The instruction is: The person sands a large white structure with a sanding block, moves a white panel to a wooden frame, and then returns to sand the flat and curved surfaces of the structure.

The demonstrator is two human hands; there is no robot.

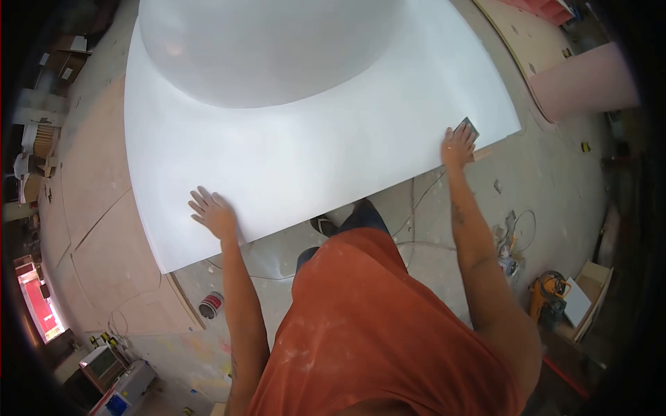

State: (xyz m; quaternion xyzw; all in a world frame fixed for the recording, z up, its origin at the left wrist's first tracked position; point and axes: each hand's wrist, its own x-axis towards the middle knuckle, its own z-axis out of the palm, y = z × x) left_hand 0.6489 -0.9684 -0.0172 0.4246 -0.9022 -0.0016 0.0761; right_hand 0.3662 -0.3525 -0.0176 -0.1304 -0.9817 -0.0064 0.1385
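Shirt (361, 312), R hand (458, 147) on pad (471, 127), nr edge (416, 170)

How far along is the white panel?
Looks done: the white panel reads evenly white, no obvious bare patches.
In hand: right hand lies over a dark pad near the panel's corner; left hand rests flat on the surface, no tool visible.
Left: can't tell; any fine flaws are too small to show here.
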